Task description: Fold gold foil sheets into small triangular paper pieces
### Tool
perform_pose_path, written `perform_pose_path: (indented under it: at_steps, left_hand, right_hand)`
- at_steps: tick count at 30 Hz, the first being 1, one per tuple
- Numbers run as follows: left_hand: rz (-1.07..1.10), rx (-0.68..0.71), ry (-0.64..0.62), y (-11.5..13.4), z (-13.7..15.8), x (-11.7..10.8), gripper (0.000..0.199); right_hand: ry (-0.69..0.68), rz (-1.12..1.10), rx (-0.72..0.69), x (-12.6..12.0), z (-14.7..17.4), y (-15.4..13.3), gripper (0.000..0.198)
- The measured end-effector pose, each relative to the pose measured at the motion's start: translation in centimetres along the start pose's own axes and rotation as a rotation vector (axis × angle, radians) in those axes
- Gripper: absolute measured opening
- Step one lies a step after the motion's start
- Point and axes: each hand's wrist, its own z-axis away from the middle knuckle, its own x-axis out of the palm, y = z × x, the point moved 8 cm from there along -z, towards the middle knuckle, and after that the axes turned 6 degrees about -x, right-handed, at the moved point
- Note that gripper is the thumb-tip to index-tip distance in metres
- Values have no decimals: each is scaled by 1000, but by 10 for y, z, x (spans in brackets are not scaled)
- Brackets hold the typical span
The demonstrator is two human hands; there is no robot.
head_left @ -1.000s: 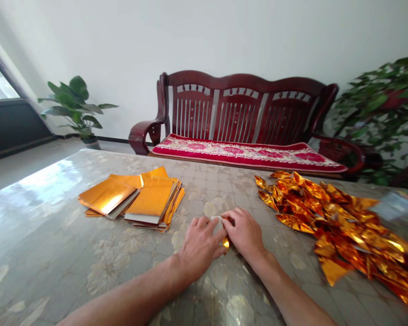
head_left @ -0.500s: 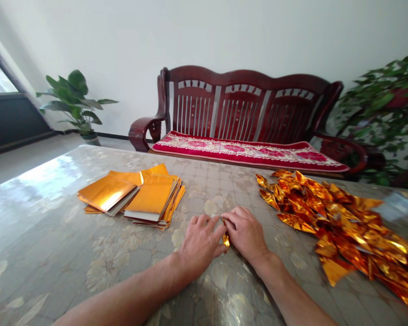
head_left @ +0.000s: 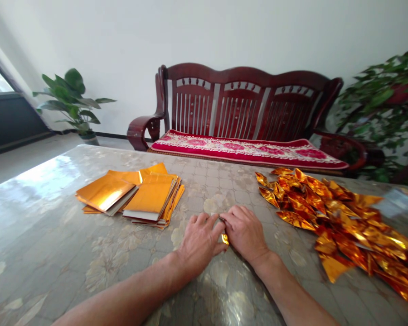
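My left hand and my right hand meet at the middle of the table, both closed on one small piece of gold foil paper. Only a narrow shiny strip of it shows between them; my fingers hide the rest. Left of my hands lie stacks of flat gold foil paper sheets with pale undersides. To the right spreads a heap of folded gold foil paper pieces, pointed at their ends.
The table has a glossy floral cover. Behind it stands a dark red wooden bench with a red patterned cushion. A clear plastic wrapper lies at the right, and potted plants stand on both sides.
My hands stay nearly in place, with the fingertips shifting slightly on the foil paper. Less of the strip shows between them. The whole view has moved a little.
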Motion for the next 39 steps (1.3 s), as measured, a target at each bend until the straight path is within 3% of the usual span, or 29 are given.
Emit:
perform_pose_path:
  at_steps: [13, 39]
  left_hand:
    - [8, -39, 22, -4, -1, 4, 45]
    - [7, -16, 11, -4, -2, 1, 50]
  right_hand:
    - [-44, 117, -36, -5, -2, -8, 13]
    - [-175, 150, -110, -5, 1, -17, 12]
